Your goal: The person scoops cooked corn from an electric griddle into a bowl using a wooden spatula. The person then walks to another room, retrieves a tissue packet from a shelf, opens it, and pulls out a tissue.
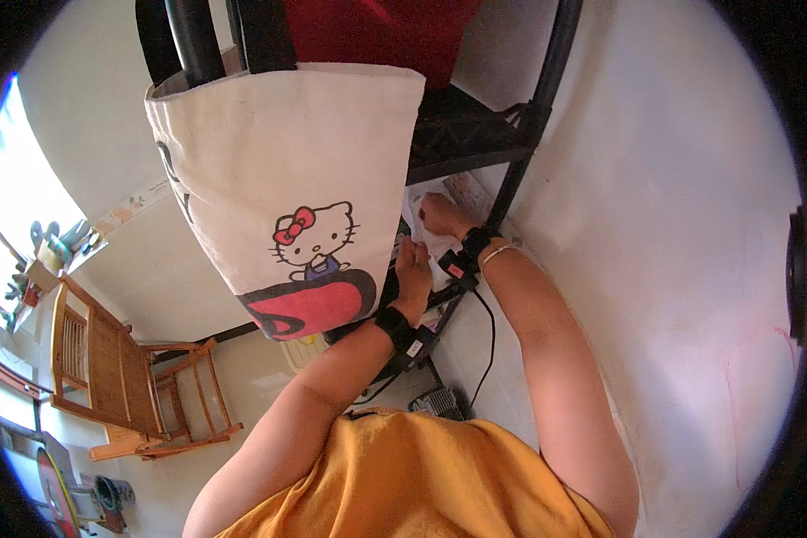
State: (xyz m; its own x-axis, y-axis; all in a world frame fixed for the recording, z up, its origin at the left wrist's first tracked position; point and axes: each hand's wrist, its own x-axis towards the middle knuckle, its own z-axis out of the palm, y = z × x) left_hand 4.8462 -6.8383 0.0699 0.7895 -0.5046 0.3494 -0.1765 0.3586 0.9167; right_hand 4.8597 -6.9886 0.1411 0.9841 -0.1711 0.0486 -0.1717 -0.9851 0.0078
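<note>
A white plastic-like sheet or bag (pixel 438 250) lies on a lower shelf of a black metal rack (pixel 471 165), and both of my hands reach in to it. My right hand (pixel 444 215) is at the far side of it with fingers curled; its grip is hard to make out. Nearer to me, my left hand (pixel 413 274) has its fingertips at the white material's left edge, partly beside a canvas tote bag. That cream tote bag (pixel 242 155), printed with a cartoon cat, hangs at the rack's front and hides much of the shelf.
A red bag or cloth (pixel 383 40) sits on the upper shelf. Close on the right stands a white wall (pixel 659 202). A cable (pixel 489 350) dangles from my right wrist device. To the left are a folding wooden chair (pixel 114 363) and a window sill with several items (pixel 54 249).
</note>
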